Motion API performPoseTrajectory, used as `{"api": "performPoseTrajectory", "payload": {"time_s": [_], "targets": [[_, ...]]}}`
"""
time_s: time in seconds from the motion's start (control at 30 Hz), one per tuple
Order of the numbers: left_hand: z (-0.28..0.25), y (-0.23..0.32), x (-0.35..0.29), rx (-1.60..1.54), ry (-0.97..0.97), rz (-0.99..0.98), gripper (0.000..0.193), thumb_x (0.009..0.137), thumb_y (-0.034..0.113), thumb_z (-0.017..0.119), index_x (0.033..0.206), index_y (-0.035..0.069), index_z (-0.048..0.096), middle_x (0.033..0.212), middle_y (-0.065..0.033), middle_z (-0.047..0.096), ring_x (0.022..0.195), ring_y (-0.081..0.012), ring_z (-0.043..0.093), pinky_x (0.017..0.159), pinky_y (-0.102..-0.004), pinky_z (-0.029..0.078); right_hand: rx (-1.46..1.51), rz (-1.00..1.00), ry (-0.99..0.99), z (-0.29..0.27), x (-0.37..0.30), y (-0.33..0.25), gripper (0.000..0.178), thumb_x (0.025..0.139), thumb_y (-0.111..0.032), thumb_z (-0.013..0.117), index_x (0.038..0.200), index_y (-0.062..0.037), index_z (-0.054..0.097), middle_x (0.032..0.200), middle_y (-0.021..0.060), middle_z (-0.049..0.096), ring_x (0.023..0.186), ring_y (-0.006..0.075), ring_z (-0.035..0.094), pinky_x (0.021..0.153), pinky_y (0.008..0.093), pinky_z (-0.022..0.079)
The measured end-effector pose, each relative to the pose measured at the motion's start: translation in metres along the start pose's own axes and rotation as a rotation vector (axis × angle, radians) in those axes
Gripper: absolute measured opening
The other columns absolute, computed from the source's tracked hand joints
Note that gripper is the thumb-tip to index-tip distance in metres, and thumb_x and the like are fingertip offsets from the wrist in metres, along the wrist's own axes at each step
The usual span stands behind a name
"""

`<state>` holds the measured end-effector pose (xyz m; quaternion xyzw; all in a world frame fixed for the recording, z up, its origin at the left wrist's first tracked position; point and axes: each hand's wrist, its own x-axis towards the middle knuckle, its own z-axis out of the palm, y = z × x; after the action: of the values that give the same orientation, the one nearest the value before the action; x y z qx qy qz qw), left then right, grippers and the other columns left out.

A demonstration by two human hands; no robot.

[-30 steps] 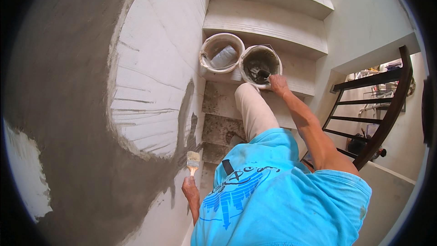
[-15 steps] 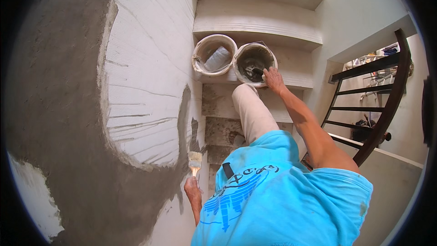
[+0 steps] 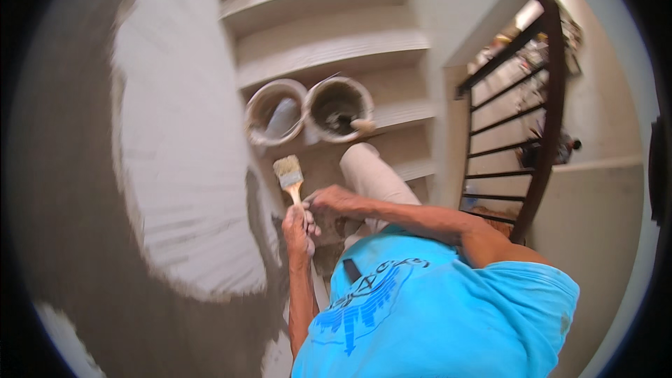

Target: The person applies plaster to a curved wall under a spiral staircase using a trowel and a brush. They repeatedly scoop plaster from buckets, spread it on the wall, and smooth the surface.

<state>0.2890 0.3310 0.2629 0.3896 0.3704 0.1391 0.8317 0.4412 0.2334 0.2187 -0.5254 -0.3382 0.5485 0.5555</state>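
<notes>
My left hand [image 3: 297,227] is closed around the wooden handle of a flat paintbrush [image 3: 288,171], its pale bristles pointing up toward the buckets. My right hand [image 3: 333,199] reaches across from the right, its fingers bent and pinching at the same handle just above the left hand; motion blurs the exact contact. Beyond the hands, a bucket [image 3: 369,101] with dark wet grey mix inside stands on a stair step. A tool with a pale rounded handle [image 3: 363,125] leans over its near rim. Touching it on the left is a second bucket [image 3: 253,122] holding a cloudy, translucent object.
On the left, a wall [image 3: 185,168] carries grey plaster around a white bare patch. Pale stair steps [image 3: 329,45] rise beyond the buckets. A dark railing [image 3: 553,105] runs along the right side. My bent leg [image 3: 374,175] is close to the buckets.
My right hand has let go of the tool at the mix bucket and come back to the paintbrush. My left hand has raised the brush up and inward. The view has shifted.
</notes>
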Motion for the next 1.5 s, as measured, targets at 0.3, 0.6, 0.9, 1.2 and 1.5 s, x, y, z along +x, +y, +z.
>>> {"api": "performPoseTrajectory", "payload": {"time_s": [0.3, 0.6, 0.9, 1.2, 1.5], "targets": [[0.030, -0.040, 0.027, 0.332, -0.188, -0.062, 0.030, 0.100, 0.034, 0.049, 0.092, 0.005, 0.051, 0.066, -0.0030, 0.049, 0.049, -0.0128, 0.048, 0.045, -0.0285, 0.047, 0.349, 0.347, 0.368, -0.010, -0.009, -0.013, 0.023, 0.085, -0.024, 0.063, 0.085, -0.0012, 0.061, 0.074, 0.0085, 0.063, 0.069, 0.0153, 0.063, 0.057, 0.0314, 0.048], [-0.007, -0.045, 0.034, 0.550, -0.166, -0.173, 0.038, 0.099, 0.033, 0.050, 0.112, -0.001, 0.056, 0.078, -0.0076, 0.060, 0.056, -0.0137, 0.057, 0.053, -0.0292, 0.056, -0.052, 0.044, 0.735, -0.063, -0.016, -0.040, 0.024, 0.085, -0.021, 0.058, 0.093, 0.0002, 0.053, 0.071, 0.0149, 0.061, 0.058, 0.0256, 0.063, 0.057, 0.0404, 0.049], [0.093, -0.012, 0.044, 0.015, -0.255, -0.235, 0.051, 0.098, 0.042, 0.052, 0.124, -0.002, 0.051, 0.108, -0.0089, 0.063, 0.101, -0.0189, 0.061, 0.084, -0.0345, 0.051, -1.022, -0.143, 0.725, -0.038, -0.015, -0.010, 0.048, 0.081, -0.018, 0.059, 0.123, 0.0020, 0.049, 0.070, 0.0191, 0.061, 0.062, 0.0364, 0.063, 0.050, 0.0466, 0.047], [0.062, -0.033, 0.088, -0.095, -0.176, -0.196, 0.041, 0.100, 0.035, 0.050, 0.111, -0.003, 0.057, 0.107, -0.0123, 0.063, 0.102, -0.0233, 0.061, 0.089, -0.0408, 0.051, -1.079, -0.219, 0.632, -0.050, -0.051, -0.075, 0.058, 0.073, -0.012, 0.063, 0.129, -0.0052, 0.051, 0.080, 0.0145, 0.059, 0.075, 0.0295, 0.062, 0.059, 0.0419, 0.052], [-0.031, -0.012, 0.114, 0.049, -0.059, -0.221, 0.035, 0.098, 0.037, 0.053, 0.095, 0.002, 0.053, 0.081, -0.0105, 0.057, 0.060, -0.0233, 0.055, 0.057, -0.0383, 0.051, -1.895, -0.070, 1.920, -0.250, -0.272, -0.288, 0.058, 0.078, -0.019, 0.070, 0.132, -0.0042, 0.053, 0.119, 0.0159, 0.059, 0.113, 0.0355, 0.053, 0.101, 0.0433, 0.041]]}}
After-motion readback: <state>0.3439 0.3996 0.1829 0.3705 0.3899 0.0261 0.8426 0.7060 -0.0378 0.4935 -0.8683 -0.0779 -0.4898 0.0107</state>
